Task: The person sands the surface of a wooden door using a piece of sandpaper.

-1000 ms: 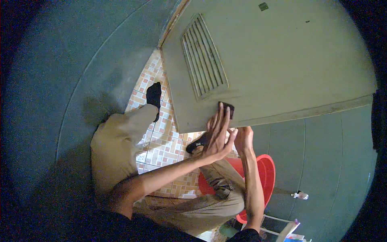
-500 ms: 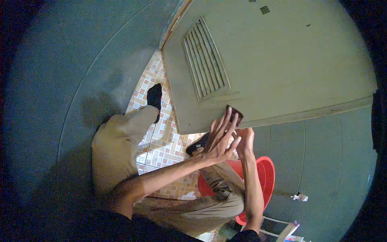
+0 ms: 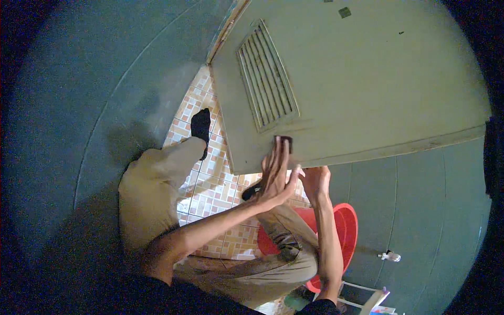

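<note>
My left hand [image 3: 275,176] lies with straight fingers over a small dark reddish-brown flat pad [image 3: 286,144], pressing it to the greenish-beige door [image 3: 383,79] below its slatted vent. The pad's exact kind cannot be made out. Close beside it, my right hand [image 3: 316,184] holds the door's edge, its fingertips partly hidden there. Around the vent's lower end, faint dark smudges mark the door's surface.
A louvred vent [image 3: 268,79] is set into the door. Below my right forearm stands a red plastic basin [image 3: 346,231]. Patterned tiles [image 3: 210,205] cover the floor under my legs. A small white tap-like fitting [image 3: 389,256] juts from the green wall [image 3: 420,210].
My left hand has slid the pad leftward along the door, away from the right hand. The right hand keeps its place at the door's edge.
</note>
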Demonstrator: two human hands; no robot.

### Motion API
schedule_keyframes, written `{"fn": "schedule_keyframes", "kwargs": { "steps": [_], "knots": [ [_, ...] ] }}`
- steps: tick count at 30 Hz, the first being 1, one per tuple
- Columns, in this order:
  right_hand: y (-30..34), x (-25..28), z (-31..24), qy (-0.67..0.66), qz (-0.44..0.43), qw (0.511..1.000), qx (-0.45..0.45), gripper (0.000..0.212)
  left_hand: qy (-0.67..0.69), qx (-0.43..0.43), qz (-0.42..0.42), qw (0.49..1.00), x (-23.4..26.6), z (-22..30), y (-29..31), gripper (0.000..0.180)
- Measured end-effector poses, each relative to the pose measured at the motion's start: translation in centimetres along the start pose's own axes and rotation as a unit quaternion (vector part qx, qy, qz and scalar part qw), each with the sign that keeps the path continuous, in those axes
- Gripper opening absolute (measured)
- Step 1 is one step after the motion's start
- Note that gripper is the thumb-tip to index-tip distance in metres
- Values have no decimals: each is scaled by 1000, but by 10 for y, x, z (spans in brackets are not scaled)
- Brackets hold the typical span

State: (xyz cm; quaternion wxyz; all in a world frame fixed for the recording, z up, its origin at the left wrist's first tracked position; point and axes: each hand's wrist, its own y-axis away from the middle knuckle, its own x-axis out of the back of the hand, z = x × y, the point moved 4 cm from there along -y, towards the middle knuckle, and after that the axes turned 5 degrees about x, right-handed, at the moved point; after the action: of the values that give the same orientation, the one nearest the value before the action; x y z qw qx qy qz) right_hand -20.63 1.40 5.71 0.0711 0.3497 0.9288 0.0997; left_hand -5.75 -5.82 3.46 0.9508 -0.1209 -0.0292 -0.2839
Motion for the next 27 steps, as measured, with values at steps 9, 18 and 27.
{"fn": "schedule_keyframes", "kwargs": {
  "steps": [9, 18, 27],
  "knots": [
    [4, -9, -5, 15, -9, 1000, 10, 65, 29, 36, 16, 999, -2, -10, -2, 81],
    [3, 5, -5, 41, 4, 999, 35, 62, 53, -81, -8, 995, -1, 26, 0, 81],
    [1, 9, -5, 36, 21, 998, 40, 56, 8, -8, 5, 1000, -6, -2, 3, 80]
  ]
}}
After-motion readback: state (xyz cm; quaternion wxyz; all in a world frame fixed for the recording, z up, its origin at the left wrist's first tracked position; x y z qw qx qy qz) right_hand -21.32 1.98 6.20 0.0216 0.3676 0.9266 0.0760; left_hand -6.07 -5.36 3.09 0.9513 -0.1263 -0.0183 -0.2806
